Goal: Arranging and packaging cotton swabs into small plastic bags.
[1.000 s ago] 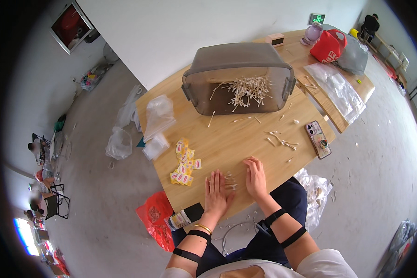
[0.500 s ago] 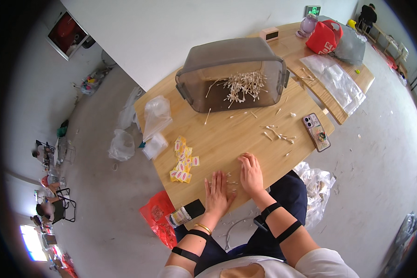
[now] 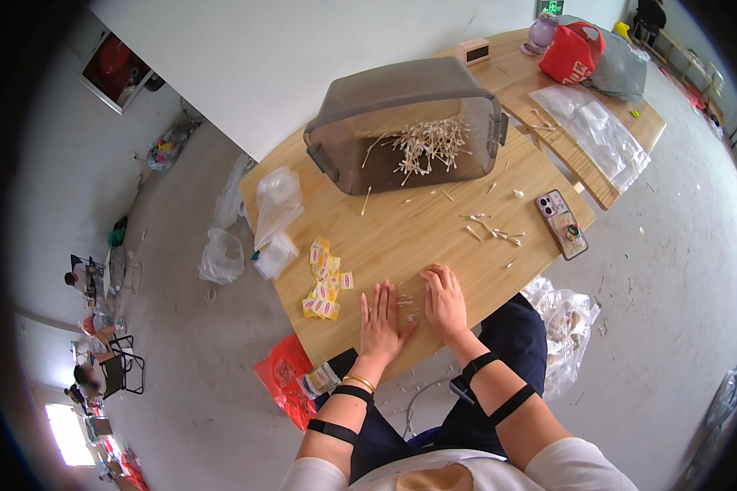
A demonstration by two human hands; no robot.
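Observation:
A small bundle of cotton swabs (image 3: 407, 308) lies on the wooden table (image 3: 475, 274) between my two hands, near the front edge. My left hand (image 3: 381, 322) rests flat beside it, fingers stretched out, its inner side against the swabs. On the other side, my right hand (image 3: 445, 304) is palm down, fingers side by side and loosely bent, tips at the tabletop. Nothing shows in its grasp, though its underside is hidden. Left of my left hand is a pile of small yellow-and-white paper labels (image 3: 325, 286).
A grey translucent bin (image 3: 319, 151) lies on its side at the back, many swabs inside. Loose swabs (image 3: 495, 231) and a phone (image 3: 562, 225) are at the right. Clear plastic bags (image 3: 278, 204) lie left; a red bag (image 3: 280, 376) is below the front-left edge.
My left hand has slid slightly forward along the table, and more of the swab bundle shows beside it. My right hand stays almost in place. The whole view has shifted a little.

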